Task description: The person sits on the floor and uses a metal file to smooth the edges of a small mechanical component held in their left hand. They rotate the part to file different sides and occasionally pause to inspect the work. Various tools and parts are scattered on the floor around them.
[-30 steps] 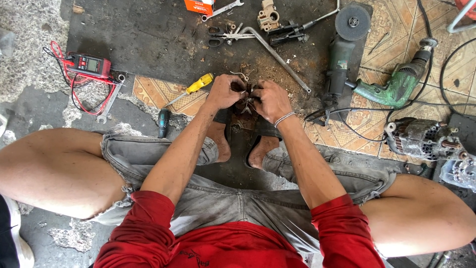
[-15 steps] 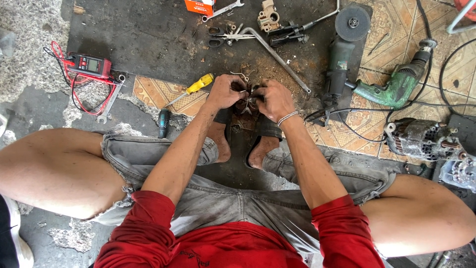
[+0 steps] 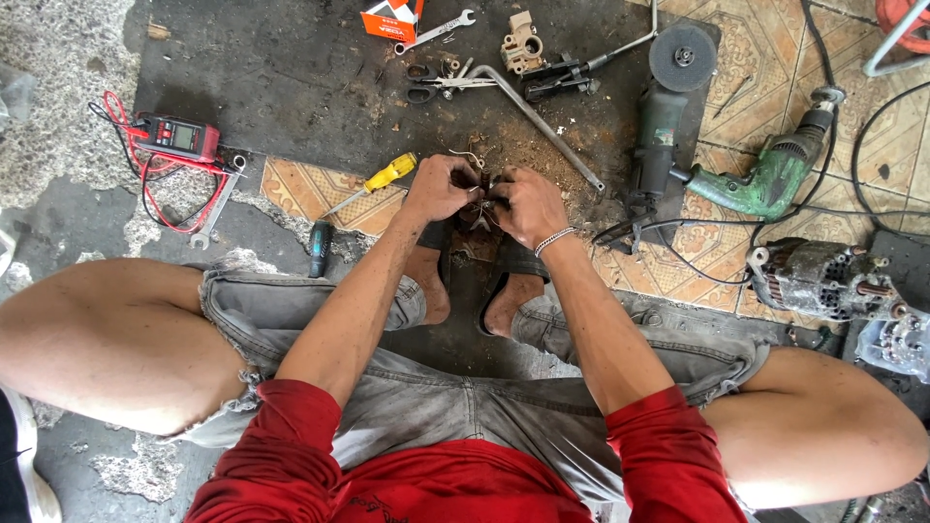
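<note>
Grimy floor (image 3: 291, 87), small rusty part (image 3: 477, 208) — pinched between both hands' fingers (image 3: 463, 184)

A small dark, seemingly rusty metal part (image 3: 480, 205), gripped above the sandals.

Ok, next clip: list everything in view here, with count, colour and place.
small part: 1, dark brown, gripped between both hands
screwdriver: 1, yellow handle, left of the hands
multimeter: 1, red, far left, with red leads
angle grinder: 1, dark, right of the hands
drill: 1, green, far right
alternator: 1, grey, right edge
spanner: 1, silver, top
box: 1, orange and white, top
left hand: on the part
right hand: on the part, bracelet at wrist
</note>
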